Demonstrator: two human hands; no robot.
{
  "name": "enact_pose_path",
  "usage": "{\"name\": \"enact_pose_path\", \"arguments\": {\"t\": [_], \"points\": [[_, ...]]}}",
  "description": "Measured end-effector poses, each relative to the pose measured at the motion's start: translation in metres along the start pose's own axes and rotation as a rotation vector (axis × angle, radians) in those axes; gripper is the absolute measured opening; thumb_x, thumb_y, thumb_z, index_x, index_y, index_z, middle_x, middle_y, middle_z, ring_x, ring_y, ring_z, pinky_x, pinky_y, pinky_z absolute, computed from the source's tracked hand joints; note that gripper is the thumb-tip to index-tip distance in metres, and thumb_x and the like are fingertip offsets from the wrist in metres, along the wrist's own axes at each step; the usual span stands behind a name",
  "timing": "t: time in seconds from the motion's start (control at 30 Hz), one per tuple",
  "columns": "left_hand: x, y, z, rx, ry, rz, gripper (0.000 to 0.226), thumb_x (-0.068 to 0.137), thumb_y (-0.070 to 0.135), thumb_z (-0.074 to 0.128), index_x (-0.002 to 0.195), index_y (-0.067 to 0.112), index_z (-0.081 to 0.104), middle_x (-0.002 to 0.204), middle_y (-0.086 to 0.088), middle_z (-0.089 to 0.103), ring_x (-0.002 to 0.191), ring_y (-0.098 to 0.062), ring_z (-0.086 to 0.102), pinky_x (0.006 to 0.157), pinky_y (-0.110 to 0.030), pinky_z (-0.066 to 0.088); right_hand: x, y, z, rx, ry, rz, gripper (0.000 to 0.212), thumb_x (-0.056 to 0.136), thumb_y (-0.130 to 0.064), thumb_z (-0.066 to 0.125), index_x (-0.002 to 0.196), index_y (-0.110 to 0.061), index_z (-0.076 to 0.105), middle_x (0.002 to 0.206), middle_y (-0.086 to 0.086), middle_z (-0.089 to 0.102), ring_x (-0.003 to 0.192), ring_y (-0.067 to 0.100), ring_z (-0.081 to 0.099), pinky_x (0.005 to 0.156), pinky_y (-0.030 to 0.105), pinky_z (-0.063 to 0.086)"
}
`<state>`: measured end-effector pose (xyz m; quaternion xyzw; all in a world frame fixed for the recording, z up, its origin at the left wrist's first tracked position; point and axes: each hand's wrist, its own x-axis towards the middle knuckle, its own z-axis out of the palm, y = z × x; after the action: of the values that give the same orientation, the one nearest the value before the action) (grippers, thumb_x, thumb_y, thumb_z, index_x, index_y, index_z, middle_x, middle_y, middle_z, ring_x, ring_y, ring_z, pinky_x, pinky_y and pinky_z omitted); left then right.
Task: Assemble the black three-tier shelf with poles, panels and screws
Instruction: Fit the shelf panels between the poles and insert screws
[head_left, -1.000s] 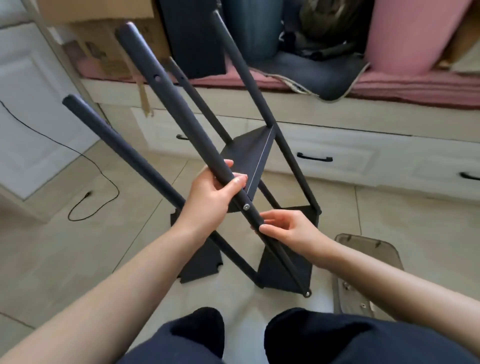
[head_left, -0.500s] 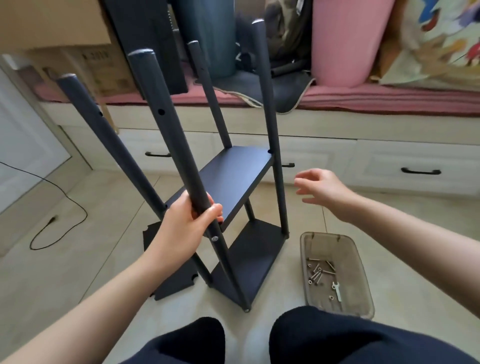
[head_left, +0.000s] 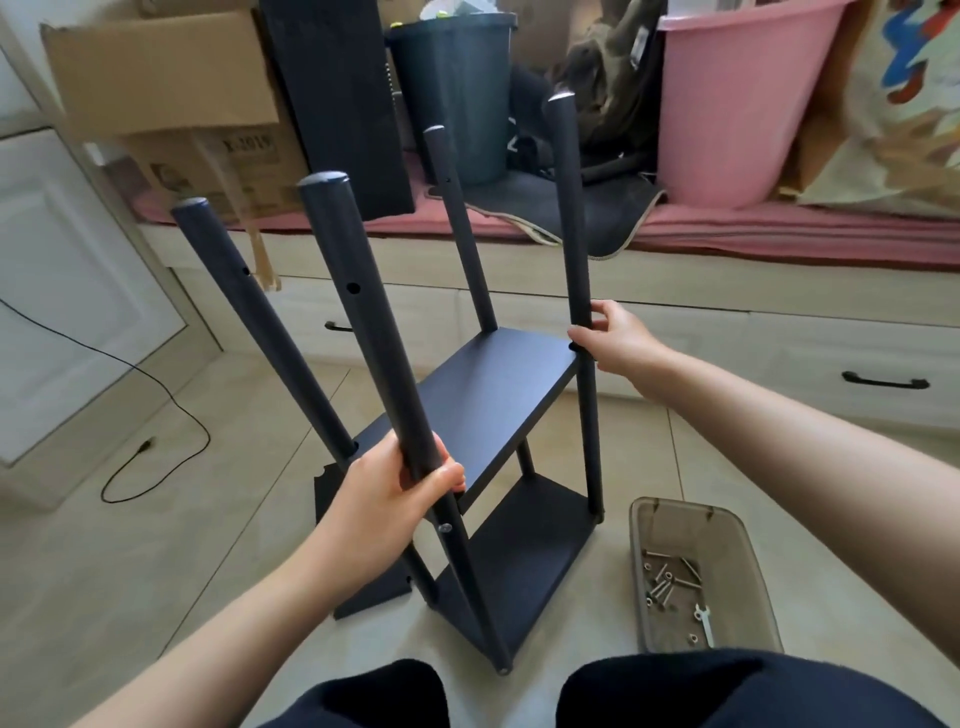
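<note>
head view | worn on head | faces forward-down | near shelf (head_left: 498, 395)

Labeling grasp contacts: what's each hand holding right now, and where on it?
Left hand grips the near front pole just above the middle panel. Right hand grips the far right pole at that panel's corner.

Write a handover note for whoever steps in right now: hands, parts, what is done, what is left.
Left hand grips the near pole just above the middle panel. Right hand holds the far right pole at that panel's corner.
The shelf frame stands upright on the floor: four poles, with the middle panel and bottom panel fitted.
A loose black panel lies on the floor behind the frame.
Spare screws and a small wrench sit in the tray to the right.
Left: fit the top panel at the open holes near the pole tops and screw it on.
</note>
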<state>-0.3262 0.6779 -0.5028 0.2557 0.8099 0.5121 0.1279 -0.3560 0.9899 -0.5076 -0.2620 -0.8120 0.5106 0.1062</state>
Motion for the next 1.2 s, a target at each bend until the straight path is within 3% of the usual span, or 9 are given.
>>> {"name": "enact_pose_path", "arguments": {"t": [0.2, 0.37, 0.47, 0.63, 0.7, 0.83, 0.93, 1.1, 1.2], "points": [[0.002, -0.008, -0.005, 0.024, 0.010, 0.022, 0.010, 0.092, 0.017, 0.071, 0.093, 0.009, 0.065, 0.086, -0.001, 0.074, 0.088, -0.016, 0.072, 0.087, -0.038, 0.057, 0.006, 0.001, 0.004, 0.010, 0.055, 0.041, 0.036, 0.103, -0.020, 0.048, 0.137, -0.015, 0.041, 0.114, 0.006, 0.059, 0.084, 0.009, 0.063, 0.072, 0.028, 0.049], [0.007, -0.014, -0.006, -0.065, 0.124, 0.018, 0.014, 0.093, 0.010, 0.068, 0.097, 0.020, 0.059, 0.095, 0.002, 0.075, 0.093, -0.017, 0.073, 0.091, -0.042, 0.056, -0.017, 0.010, -0.013, 0.049, 0.128, 0.083, 0.013, 0.104, -0.019, 0.043, 0.116, -0.014, 0.042, 0.111, 0.009, 0.059, 0.094, 0.021, 0.069, 0.084, 0.042, 0.056], [0.014, -0.018, -0.014, -0.070, 0.175, 0.013, 0.015, 0.094, 0.014, 0.068, 0.098, 0.025, 0.060, 0.096, 0.004, 0.075, 0.096, -0.015, 0.072, 0.095, -0.045, 0.055, -0.038, 0.018, -0.024, 0.010, 0.140, 0.064, 0.015, 0.104, -0.023, 0.047, 0.116, -0.014, 0.043, 0.107, 0.007, 0.060, 0.093, 0.020, 0.069, 0.088, 0.048, 0.056], [0.028, -0.014, -0.023, -0.026, 0.206, 0.002, 0.011, 0.095, 0.017, 0.069, 0.097, 0.022, 0.059, 0.098, -0.005, 0.073, 0.099, -0.022, 0.069, 0.096, -0.049, 0.054, -0.070, 0.027, -0.039, 0.023, 0.145, 0.048, 0.013, 0.103, -0.022, 0.049, 0.114, -0.018, 0.044, 0.102, 0.008, 0.060, 0.093, 0.025, 0.069, 0.082, 0.054, 0.058], [0.033, -0.012, -0.023, -0.007, 0.201, -0.002, 0.009, 0.095, 0.017, 0.068, 0.099, 0.020, 0.060, 0.100, -0.003, 0.073, 0.101, -0.020, 0.069, 0.096, -0.046, 0.054, -0.079, 0.031, -0.046, 0.017, 0.133, 0.049, 0.013, 0.102, -0.021, 0.050, 0.114, -0.022, 0.045, 0.102, 0.008, 0.061, 0.091, 0.024, 0.070, 0.078, 0.053, 0.060], [0.041, -0.008, -0.017, -0.010, 0.161, 0.020, 0.014, 0.097, 0.014, 0.065, 0.109, 0.020, 0.060, 0.104, 0.004, 0.071, 0.101, -0.001, 0.067, 0.093, -0.026, 0.054, -0.090, 0.040, -0.059, 0.045, 0.124, 0.069, 0.014, 0.101, -0.020, 0.052, 0.112, -0.026, 0.046, 0.103, 0.010, 0.064, 0.087, 0.020, 0.072, 0.070, 0.046, 0.062], [0.047, -0.003, -0.013, -0.012, 0.148, 0.034, 0.019, 0.097, 0.013, 0.064, 0.115, 0.018, 0.059, 0.106, 0.004, 0.071, 0.105, -0.005, 0.066, 0.087, -0.018, 0.051, -0.096, 0.047, -0.067, 0.078, 0.137, 0.057, 0.014, 0.101, -0.018, 0.053, 0.109, -0.028, 0.046, 0.101, 0.010, 0.065, 0.078, 0.014, 0.074, 0.057, 0.037, 0.061], [0.055, -0.001, -0.010, 0.017, 0.140, 0.058, 0.021, 0.097, 0.014, 0.065, 0.117, 0.020, 0.059, 0.108, 0.008, 0.070, 0.107, -0.003, 0.065, 0.095, -0.026, 0.051, -0.111, 0.055, -0.075, 0.128, 0.147, 0.019, 0.017, 0.101, -0.015, 0.054, 0.101, -0.030, 0.046, 0.097, 0.012, 0.065, 0.073, 0.005, 0.072, 0.049, 0.026, 0.056], [0.056, -0.004, -0.007, 0.033, 0.132, 0.063, 0.018, 0.097, 0.013, 0.064, 0.113, 0.021, 0.059, 0.107, 0.006, 0.069, 0.107, -0.008, 0.065, 0.098, -0.033, 0.052, -0.121, 0.059, -0.078, 0.131, 0.153, 0.000, 0.015, 0.100, -0.014, 0.055, 0.107, -0.025, 0.047, 0.097, 0.011, 0.064, 0.077, 0.011, 0.072, 0.052, 0.026, 0.057]]}}
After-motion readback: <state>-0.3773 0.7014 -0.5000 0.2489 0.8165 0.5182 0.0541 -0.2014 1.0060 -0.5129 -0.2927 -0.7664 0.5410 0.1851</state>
